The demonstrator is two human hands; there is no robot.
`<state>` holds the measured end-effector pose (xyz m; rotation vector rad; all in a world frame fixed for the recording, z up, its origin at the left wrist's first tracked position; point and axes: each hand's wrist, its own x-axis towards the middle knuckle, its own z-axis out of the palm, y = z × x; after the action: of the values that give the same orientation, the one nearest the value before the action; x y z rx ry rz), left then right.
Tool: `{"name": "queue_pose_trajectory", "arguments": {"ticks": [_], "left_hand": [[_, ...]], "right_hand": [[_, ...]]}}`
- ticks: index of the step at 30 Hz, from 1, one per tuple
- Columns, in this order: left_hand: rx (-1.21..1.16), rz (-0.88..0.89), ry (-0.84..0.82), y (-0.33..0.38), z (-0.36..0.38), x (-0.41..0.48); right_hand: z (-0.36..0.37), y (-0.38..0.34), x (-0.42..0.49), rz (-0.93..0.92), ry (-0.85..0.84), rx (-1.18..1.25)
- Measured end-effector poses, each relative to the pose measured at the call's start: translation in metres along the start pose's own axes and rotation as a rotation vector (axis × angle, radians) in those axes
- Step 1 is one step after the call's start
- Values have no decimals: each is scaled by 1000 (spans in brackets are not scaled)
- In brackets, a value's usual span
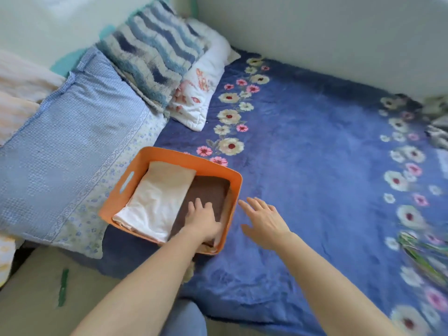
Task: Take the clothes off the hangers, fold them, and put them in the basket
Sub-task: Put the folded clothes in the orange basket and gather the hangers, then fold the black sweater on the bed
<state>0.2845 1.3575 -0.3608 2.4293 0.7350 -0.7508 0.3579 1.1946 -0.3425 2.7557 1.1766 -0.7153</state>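
From the head camera, an orange basket (114, 200) sits left of centre on a blue flowered blanket (315, 166), its far left side against a blue checked pillow (72, 141). Inside lie two folded clothes: a white garment (155, 202) along the left and a brown garment (208, 190) on the right. The left hand (202, 220) rests flat on the brown one, fingers straight. The right hand (264, 220) hovers just right of the basket, fingers spread, holding nothing.

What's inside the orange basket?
A folded white cloth and a folded brown cloth lie side by side, with the left hand flat on the brown one. Whatever lies under them is covered.
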Motion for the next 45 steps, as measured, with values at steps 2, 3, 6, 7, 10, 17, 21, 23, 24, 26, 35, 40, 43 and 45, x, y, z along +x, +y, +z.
{"name": "queue_pose_trajectory", "arguments": {"ticks": [2, 3, 6, 7, 10, 17, 21, 23, 24, 26, 35, 40, 43, 45], "left_hand": [[66, 134, 8, 66, 19, -34], [93, 193, 13, 94, 29, -48], [188, 354, 15, 180, 66, -94], [220, 404, 17, 205, 78, -108], [313, 575, 5, 282, 117, -156], [476, 936, 12, 436, 186, -256], [540, 1113, 50, 519, 215, -300], [591, 1179, 78, 567, 230, -311], [604, 1196, 87, 581, 231, -312], [621, 1244, 121, 628, 243, -314], [609, 1285, 205, 851, 266, -298], [509, 1300, 192, 970, 269, -314], [453, 1324, 175, 1022, 269, -324], [399, 1336, 162, 1052, 272, -327]], "right_hand": [[-3, 40, -73, 105, 36, 9], [-1, 57, -102, 144, 56, 20], [9, 107, -195, 291, 114, 50], [12, 121, -224, 341, 125, 64], [26, 165, -317, 519, 148, 96], [42, 246, -495, 892, 222, 161], [40, 295, -563, 1023, 281, 182], [38, 329, -595, 1084, 325, 182], [34, 340, -602, 1094, 327, 182], [30, 379, -626, 1128, 342, 167], [-28, 575, -702, 1224, 358, 112], [-64, 682, -745, 1271, 438, 86], [-81, 734, -767, 1295, 463, 69], [-92, 766, -779, 1299, 476, 55]]}}
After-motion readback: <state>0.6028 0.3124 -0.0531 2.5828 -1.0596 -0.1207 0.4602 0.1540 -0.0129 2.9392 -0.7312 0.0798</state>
